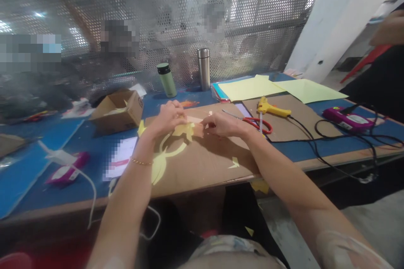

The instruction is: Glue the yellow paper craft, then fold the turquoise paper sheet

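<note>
My left hand (170,117) bends over a yellow paper cutout (186,131), its fingers closed at the upper edge. My right hand (222,125) pinches the right end of a small orange piece (198,130) that looks like paper and lies against the yellow cutout. Both hands are over a brown cardboard sheet (202,164). Curved yellow paper strips (173,151) and a leaf-shaped yellow piece (158,169) lie on the cardboard, left of centre. Small yellow scraps (234,162) are near its front right. My fingers hide part of the pieces.
Red-handled scissors (259,124) and a yellow glue gun (273,108) with a black cord lie to the right. Behind stand a green cup (167,80) and a steel flask (204,69). A cardboard box (118,111) and a phone (121,159) are leftward. Yellow sheets (252,88) lie behind right.
</note>
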{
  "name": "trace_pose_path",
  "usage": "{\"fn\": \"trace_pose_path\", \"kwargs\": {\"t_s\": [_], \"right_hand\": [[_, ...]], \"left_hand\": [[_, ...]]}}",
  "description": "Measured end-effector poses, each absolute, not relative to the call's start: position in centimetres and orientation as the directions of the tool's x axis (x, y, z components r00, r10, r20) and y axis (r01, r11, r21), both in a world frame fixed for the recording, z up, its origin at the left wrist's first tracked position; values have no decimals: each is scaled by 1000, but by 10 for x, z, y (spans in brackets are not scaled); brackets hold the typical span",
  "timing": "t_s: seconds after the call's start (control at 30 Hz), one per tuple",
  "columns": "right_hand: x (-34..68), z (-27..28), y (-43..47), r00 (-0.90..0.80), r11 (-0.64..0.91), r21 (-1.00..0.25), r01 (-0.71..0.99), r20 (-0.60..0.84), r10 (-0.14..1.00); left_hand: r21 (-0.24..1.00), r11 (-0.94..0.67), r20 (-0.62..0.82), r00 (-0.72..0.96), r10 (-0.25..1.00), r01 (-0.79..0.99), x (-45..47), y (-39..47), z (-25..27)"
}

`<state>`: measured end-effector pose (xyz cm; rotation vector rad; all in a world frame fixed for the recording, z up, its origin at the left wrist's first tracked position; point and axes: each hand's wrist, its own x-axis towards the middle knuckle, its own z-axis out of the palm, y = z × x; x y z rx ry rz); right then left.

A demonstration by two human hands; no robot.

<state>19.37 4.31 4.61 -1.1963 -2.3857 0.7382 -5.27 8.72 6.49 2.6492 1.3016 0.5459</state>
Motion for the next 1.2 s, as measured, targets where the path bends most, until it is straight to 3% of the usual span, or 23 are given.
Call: {"fn": "trace_pose_path", "kwargs": {"t_s": [0.33, 0.53, 0.9, 1.2], "right_hand": [[193, 44, 44, -552, 554, -560, 616, 195, 811], [196, 42, 47, -626, 491, -723, 486, 105, 773], [195, 34, 49, -696, 413, -790, 454, -25, 718], [198, 35, 47, -708, 455, -736, 501, -47, 704]], "left_hand": [[446, -647, 241, 613, 752, 618, -61, 88, 69], [529, -634, 288, 584, 759, 563, -62, 88, 69], [463, -694, 249, 670, 699, 552, -56, 88, 66], [488, -679, 240, 664, 708, 548, -48, 83, 61]]}}
